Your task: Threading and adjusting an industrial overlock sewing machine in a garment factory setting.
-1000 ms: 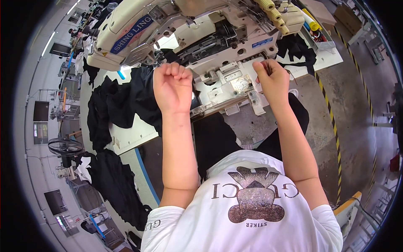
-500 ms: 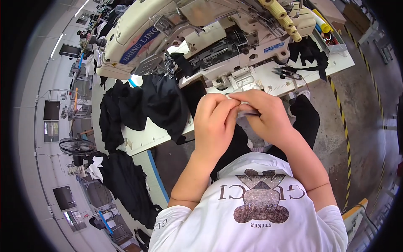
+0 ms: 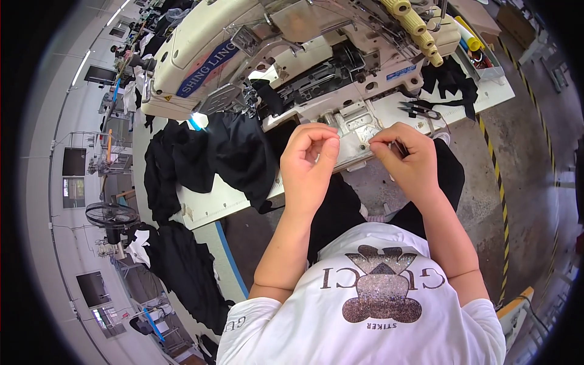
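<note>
Over the front of the sewing machine (image 3: 319, 73), my two hands are held apart at about the same height. My left hand (image 3: 309, 159) is closed in a pinch, thumb tip against forefinger. Whatever lies between those fingertips is too small to make out. My right hand (image 3: 409, 159) also pinches, thumb and forefinger together, with the other fingers curled in. Part of a slender dark tool (image 3: 399, 148) shows inside its curl; most of it is covered by the fingers. Between and beyond the hands lies the machine's pale metal bed plate (image 3: 360, 129).
Black fabric (image 3: 238, 158) is heaped on the white table (image 3: 210, 204) at left. Thread snips (image 3: 420, 110) lie at right, near black fabric strips (image 3: 449, 82) and a tray (image 3: 486, 68) of small items. More black cloth (image 3: 182, 267) hangs at lower left. A fan (image 3: 112, 214) stands beyond it.
My hands were together, fingertips touching; now they have parted, the right hand moving right and the left staying nearly in place. The bed plate between them has come into sight.
</note>
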